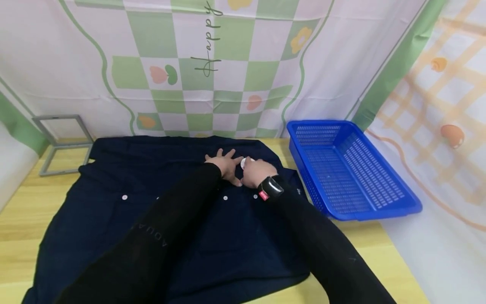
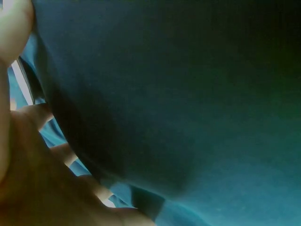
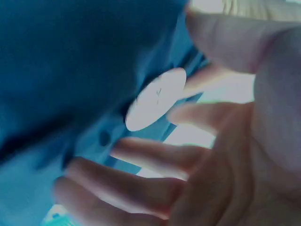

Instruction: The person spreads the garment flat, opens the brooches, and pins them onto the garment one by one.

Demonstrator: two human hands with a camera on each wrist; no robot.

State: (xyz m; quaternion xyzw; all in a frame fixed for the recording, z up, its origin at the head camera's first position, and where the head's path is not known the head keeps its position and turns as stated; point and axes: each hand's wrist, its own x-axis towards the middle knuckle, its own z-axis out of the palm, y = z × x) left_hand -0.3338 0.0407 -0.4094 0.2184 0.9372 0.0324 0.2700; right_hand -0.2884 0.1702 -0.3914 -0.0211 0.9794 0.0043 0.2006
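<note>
A navy shirt (image 1: pixel 182 236) with small white buttons (image 1: pixel 225 198) lies spread out under both hands. My left hand (image 1: pixel 225 165) rests on the cloth, fingers spread apart. In the left wrist view, raised dark cloth hides part of the left fingers (image 2: pixel 63 153). Just right of it, my right hand (image 1: pixel 259 172) holds a white round disc (image 3: pixel 156 100) close over the cloth, at the index and middle fingers. Faint marks show on the disc's face. The right thumb (image 3: pixel 225 40) lies apart from the disc, and the other right fingers (image 3: pixel 117 183) reach along the fabric.
A blue perforated basket (image 1: pixel 347 169) stands right of the shirt. A grey folding frame (image 1: pixel 47 162) sits at the far left. Behind the wooden table (image 1: pixel 15 236) hangs a green and white checked curtain (image 1: pixel 193 71).
</note>
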